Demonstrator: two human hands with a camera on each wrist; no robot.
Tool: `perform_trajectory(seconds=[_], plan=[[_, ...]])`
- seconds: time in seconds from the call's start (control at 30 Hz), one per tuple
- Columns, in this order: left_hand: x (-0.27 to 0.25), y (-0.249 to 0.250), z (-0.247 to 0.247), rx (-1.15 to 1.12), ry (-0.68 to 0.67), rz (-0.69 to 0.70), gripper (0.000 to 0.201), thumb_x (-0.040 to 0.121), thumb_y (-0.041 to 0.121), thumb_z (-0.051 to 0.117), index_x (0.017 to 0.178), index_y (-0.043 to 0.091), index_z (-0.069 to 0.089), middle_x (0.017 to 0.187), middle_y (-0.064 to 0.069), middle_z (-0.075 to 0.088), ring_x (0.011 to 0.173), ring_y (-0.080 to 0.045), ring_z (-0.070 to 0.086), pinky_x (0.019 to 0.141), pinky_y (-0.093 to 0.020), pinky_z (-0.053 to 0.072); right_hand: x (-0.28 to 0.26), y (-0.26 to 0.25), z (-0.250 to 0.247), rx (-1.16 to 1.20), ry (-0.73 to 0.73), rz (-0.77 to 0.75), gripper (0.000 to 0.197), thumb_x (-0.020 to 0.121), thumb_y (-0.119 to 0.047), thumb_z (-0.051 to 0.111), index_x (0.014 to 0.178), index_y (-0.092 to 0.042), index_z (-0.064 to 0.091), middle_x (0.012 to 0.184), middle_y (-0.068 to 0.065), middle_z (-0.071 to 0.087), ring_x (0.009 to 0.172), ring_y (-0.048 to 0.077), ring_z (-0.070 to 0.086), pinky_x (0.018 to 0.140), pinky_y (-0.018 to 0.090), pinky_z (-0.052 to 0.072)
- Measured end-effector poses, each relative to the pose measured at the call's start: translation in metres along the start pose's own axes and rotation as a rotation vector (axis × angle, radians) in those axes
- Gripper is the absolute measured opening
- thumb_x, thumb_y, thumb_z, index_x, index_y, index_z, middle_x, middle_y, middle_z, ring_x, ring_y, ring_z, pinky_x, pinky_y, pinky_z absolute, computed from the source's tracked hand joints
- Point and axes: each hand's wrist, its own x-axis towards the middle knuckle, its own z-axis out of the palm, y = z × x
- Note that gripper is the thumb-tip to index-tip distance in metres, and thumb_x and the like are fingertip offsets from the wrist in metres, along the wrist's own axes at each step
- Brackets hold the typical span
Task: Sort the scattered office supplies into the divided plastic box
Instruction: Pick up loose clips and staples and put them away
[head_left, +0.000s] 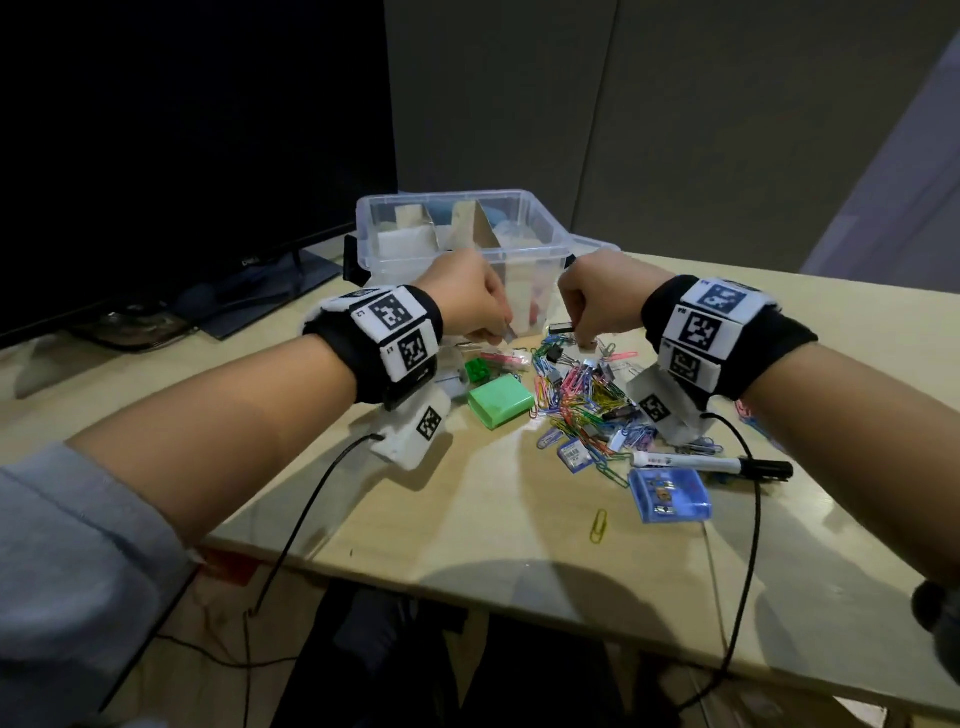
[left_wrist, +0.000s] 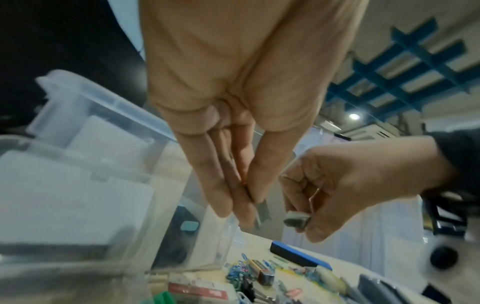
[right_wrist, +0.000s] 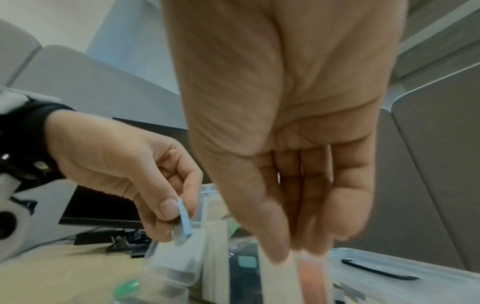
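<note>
The clear divided box (head_left: 540, 221) stands at the back of the desk, with card dividers inside. Just in front of its near wall my left hand (head_left: 501, 332) pinches a thin blue-grey flat piece (right_wrist: 185, 223) between thumb and fingers (left_wrist: 255, 197). Close to its right, my right hand (head_left: 579, 332) grips a small grey metal block (head_left: 561, 328), also seen in the left wrist view (left_wrist: 297, 219). Both hands hover above a heap of coloured paper clips (head_left: 582, 397) mixed with binder clips.
Near the heap lie a green box (head_left: 501, 401), a blue transparent box (head_left: 670, 494), a black-capped marker (head_left: 717, 464), a small blue label case (head_left: 574, 455) and a lone yellow paper clip (head_left: 600, 525). A dark monitor (head_left: 182, 156) stands at the left. Wrist cables (head_left: 311, 499) trail over the desk's front edge.
</note>
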Motion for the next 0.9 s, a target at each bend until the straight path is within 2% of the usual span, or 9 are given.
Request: perform_trajectory(seconds=[0.1,0.2,0.3,0.37,0.5,0.63,0.73,0.8,0.9], plan=[[-0.010,-0.008,-0.010,-0.310,0.001,-0.086,0.014,0.085,-0.005,0.066,0.076,0.005,0.062,0.080,-0.016,0.071,0.065,-0.016,0.070,0.060,-0.024,0.060,-0.004,-0.012,-0.006,0.083,0.141,-0.047,0.025,0.074,0.001,0.066,0.067,-0.016,0.051,0.070,-0.002,0.053,0.067,0.016,0.051,0.051,0.018,0.033],[-0.020,-0.015,-0.018,-0.518,0.020,-0.136,0.015,0.089,-0.009,0.059,0.087,0.006,0.059,0.080,-0.014,0.068,0.060,-0.015,0.069,0.063,-0.028,0.060,-0.006,-0.029,-0.008,0.205,0.286,-0.126,0.022,0.073,0.006,0.061,0.069,-0.013,0.051,0.064,-0.008,0.048,0.058,0.005,0.044,0.052,0.017,0.034],[-0.027,-0.021,-0.025,-0.599,0.060,-0.161,0.015,0.091,-0.008,0.054,0.097,0.002,0.064,0.082,-0.013,0.068,0.061,-0.013,0.069,0.062,-0.026,0.060,-0.004,-0.041,-0.007,0.267,0.394,-0.217,0.017,0.074,0.005,0.059,0.072,-0.010,0.053,0.066,-0.003,0.053,0.063,0.015,0.051,0.060,0.027,0.044],[-0.032,-0.026,-0.030,-0.649,0.066,-0.175,0.016,0.093,-0.006,0.052,0.099,0.001,0.065,0.080,-0.012,0.070,0.064,-0.013,0.070,0.068,-0.027,0.061,-0.001,-0.049,-0.006,0.266,0.426,-0.275,0.016,0.076,0.003,0.060,0.074,-0.012,0.054,0.071,0.001,0.057,0.068,0.019,0.056,0.065,0.030,0.048],[-0.040,-0.032,-0.039,-0.730,0.081,-0.205,0.013,0.093,-0.003,0.054,0.102,-0.001,0.063,0.081,-0.013,0.071,0.071,-0.016,0.070,0.075,-0.029,0.059,0.009,-0.065,-0.002,0.179,0.494,-0.383,0.023,0.074,0.002,0.060,0.073,-0.018,0.050,0.071,-0.002,0.057,0.068,0.019,0.055,0.064,0.035,0.050],[-0.045,-0.039,-0.045,-0.803,0.100,-0.223,0.009,0.094,-0.001,0.052,0.097,-0.001,0.061,0.081,-0.014,0.071,0.070,-0.015,0.071,0.073,-0.029,0.060,0.017,-0.078,0.003,0.154,0.515,-0.408,0.024,0.073,0.006,0.057,0.073,-0.017,0.049,0.071,-0.003,0.052,0.068,0.022,0.054,0.062,0.034,0.045],[-0.046,-0.045,-0.048,-0.858,0.102,-0.252,0.011,0.095,0.000,0.051,0.101,0.000,0.060,0.079,-0.013,0.073,0.069,-0.014,0.072,0.067,-0.025,0.060,0.024,-0.085,0.008,0.150,0.537,-0.430,0.026,0.073,0.007,0.057,0.074,-0.016,0.048,0.072,-0.002,0.050,0.067,0.021,0.050,0.061,0.032,0.043],[-0.049,-0.049,-0.050,-0.879,0.073,-0.261,0.015,0.096,0.000,0.049,0.105,0.003,0.062,0.081,-0.011,0.074,0.070,-0.013,0.073,0.063,-0.023,0.060,0.028,-0.087,0.012,0.123,0.547,-0.455,0.021,0.074,0.007,0.058,0.075,-0.012,0.051,0.073,0.000,0.051,0.065,0.020,0.048,0.060,0.033,0.043],[-0.051,-0.054,-0.053,-0.917,0.029,-0.252,0.022,0.096,0.000,0.047,0.104,0.010,0.064,0.085,-0.010,0.074,0.074,-0.014,0.073,0.065,-0.024,0.060,0.031,-0.092,0.016,0.117,0.566,-0.489,0.014,0.077,0.006,0.059,0.078,-0.007,0.052,0.074,0.005,0.053,0.063,0.021,0.047,0.056,0.033,0.040]])
